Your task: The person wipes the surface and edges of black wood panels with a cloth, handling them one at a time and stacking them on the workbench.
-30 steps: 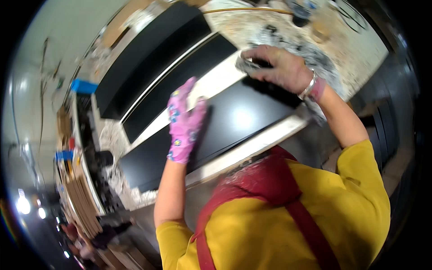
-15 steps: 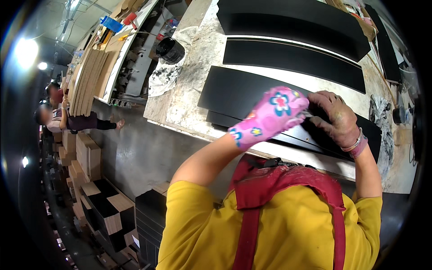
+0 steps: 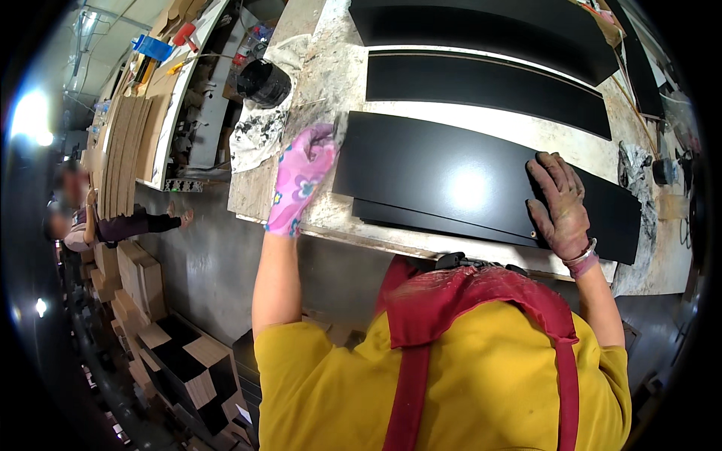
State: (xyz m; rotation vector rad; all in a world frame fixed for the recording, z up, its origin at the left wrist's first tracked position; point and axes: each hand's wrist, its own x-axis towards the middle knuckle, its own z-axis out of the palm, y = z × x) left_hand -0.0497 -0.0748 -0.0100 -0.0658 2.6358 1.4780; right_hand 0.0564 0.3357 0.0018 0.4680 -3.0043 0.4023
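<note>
My left hand [image 3: 302, 179], in a pink flowered glove, is closed at the left end of a long black panel [image 3: 421, 158]. A small greyish, blurred thing shows between its fingers and the panel's edge; its kind is unclear. My right hand [image 3: 560, 207], in a stained glove, lies with fingers spread on the right part of the same panel. Under that panel, the edge of a second black panel [image 3: 421, 223] juts out toward me, and a small hole shows near my right hand.
Beyond lie a narrower black panel [image 3: 481, 84] and a large black board [image 3: 481, 34]. A black pot [image 3: 263, 83] stands at left by a stained cloth [image 3: 256, 135]. Crumpled dark plastic [image 3: 635, 177] lies at right. Stacked boards [image 3: 192, 361] are on the floor; people stand far left.
My left hand has swept from beside my right hand to the panel's left end. My right hand has flattened onto the panel, its fingers now spread.
</note>
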